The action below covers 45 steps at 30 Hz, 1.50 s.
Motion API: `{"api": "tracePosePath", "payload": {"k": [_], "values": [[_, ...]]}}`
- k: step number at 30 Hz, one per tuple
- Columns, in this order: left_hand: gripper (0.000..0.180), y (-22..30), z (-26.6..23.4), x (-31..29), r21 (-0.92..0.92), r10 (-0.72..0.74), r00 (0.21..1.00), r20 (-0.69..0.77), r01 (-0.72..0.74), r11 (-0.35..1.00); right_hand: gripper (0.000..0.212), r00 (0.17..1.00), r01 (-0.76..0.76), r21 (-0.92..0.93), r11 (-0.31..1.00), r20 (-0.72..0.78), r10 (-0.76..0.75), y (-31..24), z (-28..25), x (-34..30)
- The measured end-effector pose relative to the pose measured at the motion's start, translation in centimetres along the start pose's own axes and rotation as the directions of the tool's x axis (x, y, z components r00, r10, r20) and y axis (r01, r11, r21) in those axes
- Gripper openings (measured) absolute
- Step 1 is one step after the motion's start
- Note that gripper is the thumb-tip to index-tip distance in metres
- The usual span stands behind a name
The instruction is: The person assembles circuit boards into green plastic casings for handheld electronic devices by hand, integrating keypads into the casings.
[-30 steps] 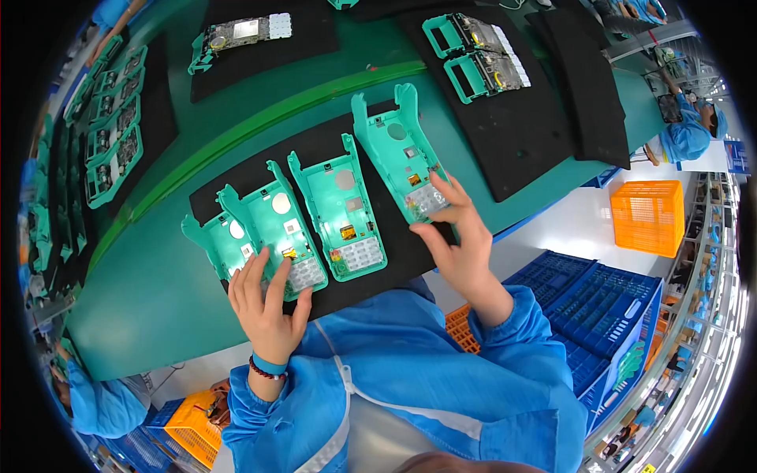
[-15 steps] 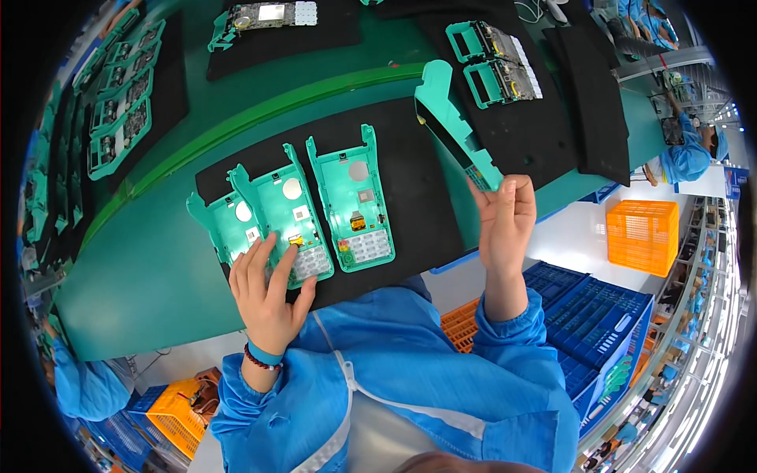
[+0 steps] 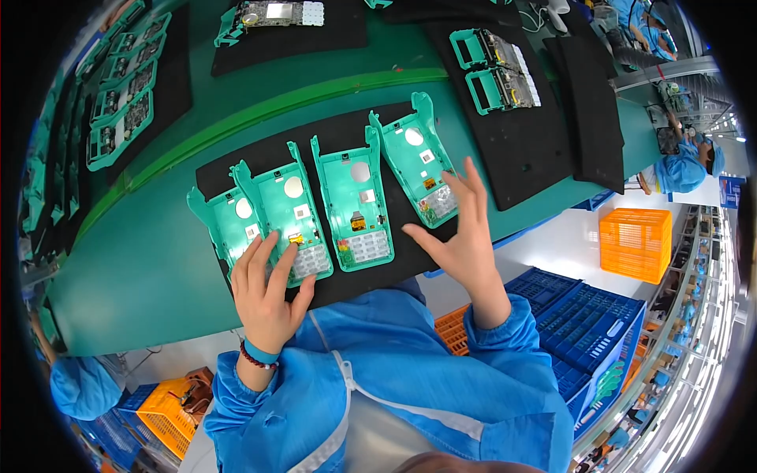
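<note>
Green case [image 3: 417, 164], rightmost; long axis far-left to near-right; near end between wide-spread thumb and fingers of right hand [image 3: 467, 246].

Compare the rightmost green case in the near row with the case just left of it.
The rightmost case slants clearly, its far end leftward; the neighbouring case lies nearly straight. In view, the right hand overlaps the rightmost case's edge; no hand covers the neighbouring case. Both are green, lie open side up and carry a keypad.
</note>
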<state>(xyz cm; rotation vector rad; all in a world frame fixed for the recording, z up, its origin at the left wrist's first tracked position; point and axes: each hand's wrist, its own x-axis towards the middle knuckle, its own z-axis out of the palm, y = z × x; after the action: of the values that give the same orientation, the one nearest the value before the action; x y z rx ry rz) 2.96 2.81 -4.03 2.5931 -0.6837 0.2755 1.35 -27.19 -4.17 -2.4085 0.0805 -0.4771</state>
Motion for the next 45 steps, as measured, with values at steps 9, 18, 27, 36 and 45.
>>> {"api": "tracePosePath", "payload": {"k": [9,18,27,36,45], "values": [[0.044,-0.1,0.0,0.0,-0.012,-0.016,1.000,0.004,0.016,1.000,0.043,0.958,-0.233,0.343,0.910,-0.081,0.276,2.3,-0.1,0.9],[0.043,-0.3,-0.4,0.0,-0.019,-0.009,1.000,-0.022,0.008,1.000,0.065,0.863,-0.395,0.905,0.157,0.307,0.401,1.5,-2.2,1.5],[0.022,2.6,-2.9,3.1,-0.741,-0.306,0.951,0.051,0.242,0.626,0.076,0.848,-0.526,0.849,-0.056,0.528,0.040,-2.3,-1.2,-1.7],[0.018,3.7,-2.3,3.9,-0.953,-0.317,0.914,0.254,0.292,0.080,0.080,0.812,-0.568,0.820,0.066,0.572,-0.118,-4.4,-1.3,-2.9],[0.012,3.5,-2.4,3.2,-0.976,-0.318,0.923,0.216,0.216,-0.035,0.080,0.795,-0.597,0.799,0.070,0.601,-0.077,-4.1,-1.1,-3.8]]}}
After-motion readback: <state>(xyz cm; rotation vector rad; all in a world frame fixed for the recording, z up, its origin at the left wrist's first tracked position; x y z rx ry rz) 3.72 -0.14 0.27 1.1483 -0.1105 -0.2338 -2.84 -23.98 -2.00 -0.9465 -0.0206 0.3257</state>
